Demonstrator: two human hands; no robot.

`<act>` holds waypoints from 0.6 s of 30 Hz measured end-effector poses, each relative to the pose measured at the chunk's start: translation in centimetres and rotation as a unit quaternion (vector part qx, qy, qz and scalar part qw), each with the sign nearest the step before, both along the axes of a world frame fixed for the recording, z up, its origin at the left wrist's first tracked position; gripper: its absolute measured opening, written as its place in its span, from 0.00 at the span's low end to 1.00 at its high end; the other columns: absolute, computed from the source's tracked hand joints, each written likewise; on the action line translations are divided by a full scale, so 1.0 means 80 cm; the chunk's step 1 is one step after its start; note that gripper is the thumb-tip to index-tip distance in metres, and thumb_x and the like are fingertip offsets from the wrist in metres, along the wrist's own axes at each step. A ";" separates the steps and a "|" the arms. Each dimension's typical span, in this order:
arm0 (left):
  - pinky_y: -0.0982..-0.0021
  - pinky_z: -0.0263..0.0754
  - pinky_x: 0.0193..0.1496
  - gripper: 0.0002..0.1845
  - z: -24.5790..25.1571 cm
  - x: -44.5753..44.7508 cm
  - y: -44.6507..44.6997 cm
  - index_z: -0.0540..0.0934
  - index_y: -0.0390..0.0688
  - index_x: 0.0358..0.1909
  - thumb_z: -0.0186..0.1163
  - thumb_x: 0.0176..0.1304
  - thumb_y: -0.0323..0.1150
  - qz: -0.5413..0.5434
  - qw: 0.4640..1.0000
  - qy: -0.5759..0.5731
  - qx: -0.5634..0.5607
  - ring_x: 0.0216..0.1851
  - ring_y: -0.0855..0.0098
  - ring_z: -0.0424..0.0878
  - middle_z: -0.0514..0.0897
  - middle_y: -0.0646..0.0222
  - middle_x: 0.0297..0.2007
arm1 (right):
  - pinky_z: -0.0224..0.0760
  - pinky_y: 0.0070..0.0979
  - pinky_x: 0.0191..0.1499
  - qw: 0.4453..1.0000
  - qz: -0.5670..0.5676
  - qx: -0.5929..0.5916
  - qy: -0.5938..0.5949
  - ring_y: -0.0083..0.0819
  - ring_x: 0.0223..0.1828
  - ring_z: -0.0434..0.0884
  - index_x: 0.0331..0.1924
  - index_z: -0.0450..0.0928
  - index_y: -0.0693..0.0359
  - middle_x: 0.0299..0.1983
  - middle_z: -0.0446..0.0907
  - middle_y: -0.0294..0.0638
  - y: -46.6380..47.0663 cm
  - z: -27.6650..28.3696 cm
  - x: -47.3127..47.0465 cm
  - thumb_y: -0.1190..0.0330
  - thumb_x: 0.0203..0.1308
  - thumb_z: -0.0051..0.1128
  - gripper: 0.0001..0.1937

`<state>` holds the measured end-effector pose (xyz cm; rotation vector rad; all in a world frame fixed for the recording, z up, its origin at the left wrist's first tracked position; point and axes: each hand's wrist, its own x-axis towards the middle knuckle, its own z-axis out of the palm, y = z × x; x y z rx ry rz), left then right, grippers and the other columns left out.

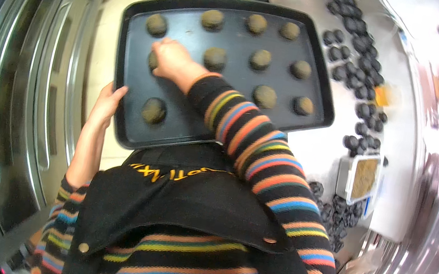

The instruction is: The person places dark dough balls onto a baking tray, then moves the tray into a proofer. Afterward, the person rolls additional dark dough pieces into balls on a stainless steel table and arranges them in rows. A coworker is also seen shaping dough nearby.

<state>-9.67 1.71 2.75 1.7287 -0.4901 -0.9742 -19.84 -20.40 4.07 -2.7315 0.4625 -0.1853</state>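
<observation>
A black baking tray (237, 77) is held up in front of my body, slightly tilted in view. Dark dough balls with tan, crumb-like tops sit spaced in rows on it, such as the dough ball (154, 110) at the near left. My left hand (109, 100) grips the tray's left rim, thumb on top. Over the tray's left part, the fingers of my right hand (174, 60) close around a dough ball (153, 60), partly hidden by them. My right forearm crosses the tray's near edge and covers part of its surface.
Steel-fronted ovens (35, 77) with long handles stand at the left. To the right, a worktop (396, 165) carries many dark balls (363, 43), a yellow scraper-like piece (382, 95) and a metal container (363, 179) of tan crumbs. Stacked trays (423, 238) are beyond it.
</observation>
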 end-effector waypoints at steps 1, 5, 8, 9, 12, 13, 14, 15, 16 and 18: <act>0.67 0.72 0.58 0.21 -0.006 0.005 0.001 0.75 0.32 0.60 0.57 0.71 0.34 -0.005 1.000 -0.010 -0.003 0.52 0.68 0.81 0.84 0.60 0.52 | 0.75 0.40 0.58 1.000 -0.012 0.006 -0.006 0.50 0.53 0.80 0.49 0.80 0.62 0.48 0.80 0.53 0.006 0.002 -0.002 0.64 0.38 0.78 0.29; 0.65 0.73 0.58 0.24 -0.027 0.026 0.002 0.73 0.29 0.61 0.59 0.69 0.34 0.018 1.000 0.007 0.023 0.54 0.64 0.80 0.82 0.57 0.56 | 0.71 0.41 0.63 0.997 -0.037 0.069 -0.023 0.51 0.60 0.75 0.59 0.74 0.62 0.57 0.74 0.54 0.013 0.032 -0.037 0.61 0.39 0.80 0.38; 0.67 0.75 0.52 0.18 -0.038 0.038 0.001 0.77 0.33 0.57 0.53 0.73 0.34 0.015 1.000 0.026 0.000 0.45 0.69 0.82 0.85 0.62 0.47 | 0.70 0.41 0.65 0.983 -0.065 0.083 -0.148 0.48 0.62 0.74 0.58 0.76 0.59 0.57 0.76 0.50 -0.005 0.065 -0.107 0.61 0.44 0.78 0.34; 0.67 0.75 0.52 0.17 -0.037 0.040 0.003 0.77 0.33 0.57 0.53 0.74 0.34 0.025 0.999 0.038 0.020 0.44 0.69 0.82 0.85 0.62 0.47 | 0.70 0.41 0.65 0.978 -0.088 0.072 -0.174 0.47 0.62 0.74 0.58 0.77 0.58 0.56 0.77 0.49 -0.015 0.080 -0.142 0.61 0.46 0.77 0.32; 0.65 0.75 0.52 0.18 -0.037 0.039 0.002 0.76 0.32 0.56 0.52 0.75 0.36 0.048 0.998 0.019 0.047 0.46 0.67 0.83 0.86 0.60 0.47 | 0.71 0.38 0.63 0.945 -0.215 -0.023 -0.246 0.44 0.61 0.76 0.53 0.81 0.57 0.54 0.80 0.48 -0.075 0.109 -0.270 0.63 0.52 0.71 0.23; 0.65 0.76 0.53 0.19 -0.034 0.038 0.003 0.76 0.32 0.57 0.53 0.75 0.37 0.085 0.995 0.022 0.053 0.48 0.67 0.83 0.85 0.58 0.48 | 0.74 0.40 0.60 0.931 -0.278 -0.023 -0.238 0.47 0.53 0.81 0.53 0.83 0.56 0.51 0.82 0.50 -0.100 0.114 -0.319 0.62 0.52 0.70 0.22; 0.64 0.75 0.54 0.21 -0.033 0.035 0.003 0.75 0.31 0.59 0.54 0.74 0.38 0.098 0.993 0.009 0.067 0.50 0.66 0.82 0.84 0.57 0.51 | 0.76 0.39 0.57 0.907 -0.342 -0.017 -0.246 0.46 0.50 0.83 0.52 0.84 0.59 0.49 0.83 0.52 -0.119 0.113 -0.364 0.62 0.55 0.66 0.20; 0.64 0.75 0.56 0.22 -0.029 0.033 0.005 0.74 0.31 0.60 0.55 0.74 0.39 0.116 0.990 -0.005 0.082 0.53 0.64 0.81 0.83 0.55 0.53 | 0.75 0.35 0.57 0.867 -0.435 0.053 -0.239 0.43 0.54 0.82 0.56 0.82 0.60 0.52 0.82 0.51 -0.142 0.106 -0.401 0.62 0.59 0.65 0.21; 0.63 0.71 0.61 0.27 -0.026 0.030 0.007 0.69 0.29 0.64 0.56 0.73 0.41 0.110 0.990 -0.017 0.086 0.58 0.62 0.78 0.79 0.53 0.59 | 0.74 0.35 0.58 0.850 -0.482 0.054 -0.204 0.42 0.57 0.81 0.56 0.82 0.61 0.54 0.82 0.52 -0.158 0.098 -0.445 0.60 0.62 0.63 0.21; 0.61 0.62 0.69 0.37 -0.019 0.025 0.011 0.62 0.26 0.71 0.57 0.72 0.45 0.125 0.979 -0.082 0.137 0.67 0.59 0.71 0.72 0.48 0.67 | 0.72 0.37 0.61 0.836 -0.534 -0.028 -0.122 0.45 0.57 0.82 0.57 0.80 0.65 0.55 0.83 0.53 -0.199 0.069 -0.493 0.53 0.64 0.60 0.26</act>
